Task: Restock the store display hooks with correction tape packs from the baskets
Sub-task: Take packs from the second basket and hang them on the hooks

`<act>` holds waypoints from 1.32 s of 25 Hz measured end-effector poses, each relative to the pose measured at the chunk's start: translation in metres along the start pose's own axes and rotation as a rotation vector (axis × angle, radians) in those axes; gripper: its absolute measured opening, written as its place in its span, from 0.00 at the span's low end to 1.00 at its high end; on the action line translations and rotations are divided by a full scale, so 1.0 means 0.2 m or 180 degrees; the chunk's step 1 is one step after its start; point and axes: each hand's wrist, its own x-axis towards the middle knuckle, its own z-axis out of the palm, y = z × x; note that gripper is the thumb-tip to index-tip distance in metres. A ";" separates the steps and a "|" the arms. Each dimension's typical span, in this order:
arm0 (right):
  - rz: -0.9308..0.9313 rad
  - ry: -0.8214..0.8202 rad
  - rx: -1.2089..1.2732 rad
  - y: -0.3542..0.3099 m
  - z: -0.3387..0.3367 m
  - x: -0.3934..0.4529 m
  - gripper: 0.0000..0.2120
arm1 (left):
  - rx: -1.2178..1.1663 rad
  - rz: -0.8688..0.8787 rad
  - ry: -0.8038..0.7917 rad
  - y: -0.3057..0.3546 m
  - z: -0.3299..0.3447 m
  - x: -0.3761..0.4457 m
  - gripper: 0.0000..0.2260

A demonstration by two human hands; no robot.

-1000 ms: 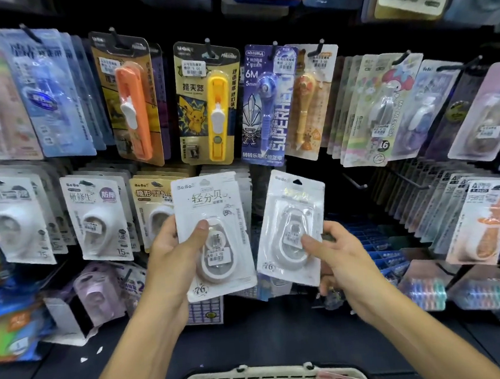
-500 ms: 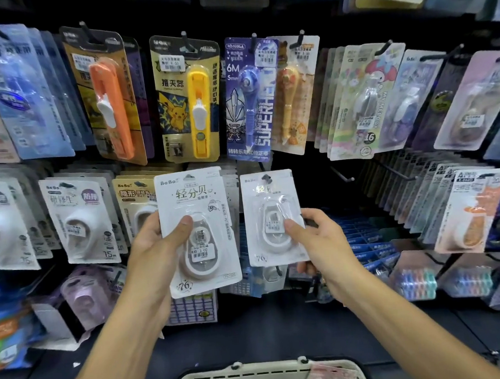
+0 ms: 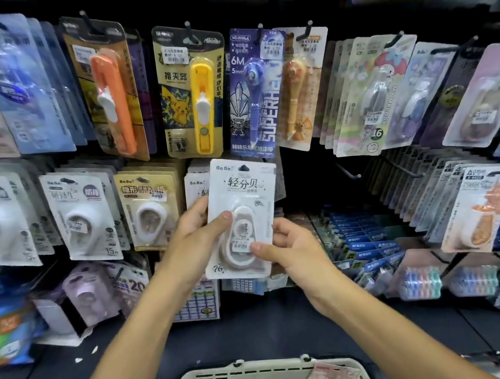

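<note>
Your left hand and right hand together hold a white correction tape pack upright in front of the display, its hang hole at the top and the "76" mark at its lower left corner. Your left thumb lies across the front of the clear blister, just left of the tape body, while the remaining left fingers wrap behind the card's left edge and are hidden there. Your right thumb presses on the price sticker low on the blister; the other right fingers curl round the card's right edge, their tips out of sight behind it. Whether a second card sits behind the front one cannot be told. The pack is held just in front of a row of like white packs hanging on the middle tier, below the yellow clip-pusher pack and the purple pack. A bare display hook projects to the right of the held pack, apart from it. The basket stands below your forearms at the lower edge, with a pink pack lying inside.
</note>
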 end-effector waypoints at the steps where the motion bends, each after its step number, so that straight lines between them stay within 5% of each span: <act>1: 0.0022 0.0216 0.0053 -0.01 -0.02 -0.02 0.14 | 0.0632 0.0190 -0.0024 -0.02 -0.02 0.01 0.14; 3: 0.0145 0.0653 -0.0058 -0.02 -0.09 -0.07 0.11 | 0.2202 0.0520 0.0041 -0.08 -0.06 0.02 0.20; 5: 0.0234 0.0907 -0.0249 -0.01 -0.13 -0.13 0.08 | 0.2803 0.0526 0.0046 -0.13 -0.07 0.02 0.25; 11: 0.0228 0.1297 -0.0628 -0.05 -0.09 0.04 0.08 | 0.3206 0.0476 -0.0103 -0.21 -0.06 0.01 0.29; 17: 0.0557 0.1422 -0.0058 -0.11 -0.20 0.42 0.39 | 0.2931 0.0696 0.0146 -0.15 0.06 0.00 0.26; 20: 0.0222 0.1374 -0.0818 -0.04 -0.24 0.44 0.23 | 0.3067 0.0868 0.0206 0.01 0.06 0.16 0.24; 23: 0.0770 0.0781 -0.0982 0.32 -0.14 0.28 0.06 | 0.3350 0.0484 -0.0211 -0.08 -0.02 0.16 0.19; 25: 0.1073 0.0198 -0.2392 0.70 -0.12 0.04 0.10 | 0.3722 -0.0220 -0.1202 -0.41 -0.04 -0.10 0.16; 28: 0.1227 -0.1491 -0.4574 1.24 -0.21 -0.43 0.25 | 0.4417 -0.1320 -0.2868 -0.92 -0.13 -0.62 0.20; 31: 0.0740 -0.2580 -0.5112 1.51 -0.32 -0.70 0.46 | 0.4434 -0.1757 -0.3235 -1.18 -0.31 -0.83 0.22; 33: 0.0851 -0.2672 -0.4986 1.54 -0.34 -0.71 0.41 | 0.4481 -0.1924 -0.3119 -1.26 -0.36 -0.85 0.21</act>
